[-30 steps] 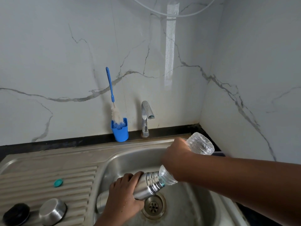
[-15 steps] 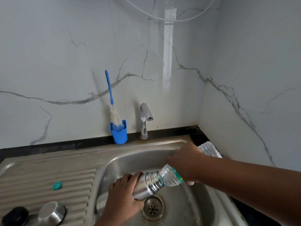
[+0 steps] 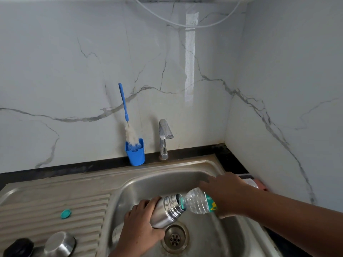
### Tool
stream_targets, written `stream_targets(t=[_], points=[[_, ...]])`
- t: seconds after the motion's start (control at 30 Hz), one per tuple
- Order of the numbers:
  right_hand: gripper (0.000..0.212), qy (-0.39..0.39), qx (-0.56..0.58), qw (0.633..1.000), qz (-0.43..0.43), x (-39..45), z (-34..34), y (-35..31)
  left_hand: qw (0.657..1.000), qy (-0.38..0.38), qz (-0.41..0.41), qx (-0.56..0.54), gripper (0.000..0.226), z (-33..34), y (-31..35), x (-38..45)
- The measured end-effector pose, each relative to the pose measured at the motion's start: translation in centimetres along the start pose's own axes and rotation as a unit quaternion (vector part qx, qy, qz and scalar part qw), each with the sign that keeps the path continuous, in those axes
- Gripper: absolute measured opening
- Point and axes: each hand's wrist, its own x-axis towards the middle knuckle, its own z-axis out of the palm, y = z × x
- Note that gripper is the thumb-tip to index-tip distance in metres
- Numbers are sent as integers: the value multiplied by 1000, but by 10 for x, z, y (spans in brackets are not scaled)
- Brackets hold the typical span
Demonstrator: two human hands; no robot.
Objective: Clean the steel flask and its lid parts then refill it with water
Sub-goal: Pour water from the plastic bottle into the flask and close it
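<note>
Left hand (image 3: 138,230) grips flask (image 3: 166,210), tilted, mouth pointing up-right over sink (image 3: 204,167). Right hand (image 3: 226,193) grips bottle (image 3: 197,203), neck at flask mouth.

I am seeing a shiny metal flask (image 3: 167,210) and a clear, bumpy plastic bottle (image 3: 197,202). The metal sink (image 3: 148,184) is looking dull.

1 wide-angle head view looks forward and down from close above a steel sink (image 3: 141,184), whose basin fills the lower centre of the frame. Marble walls (image 3: 74,62) meet in a corner at upper right. The tap (image 3: 164,138) stands mid-frame. Both forearms enter from the bottom and right edges.
</note>
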Motion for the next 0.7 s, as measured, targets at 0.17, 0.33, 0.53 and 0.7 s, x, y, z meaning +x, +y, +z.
stream_targets(t=[0.17,0.33,0.53,0.7], points=[[80,46,66,997,12,-3,10,3,995,15,-22,-98,90,-3,-1,-1],[83,47,132,990,35,-5,15,-1,987,32,-28,-153,89,-7,1,-2],[75,51,212,975,42,-3,12,-12,964,63,-38,-256,83,-14,-1,-8],[78,70,276,957,48,8,6,-30,937,88,-59,-331,86,-31,-2,-15]])
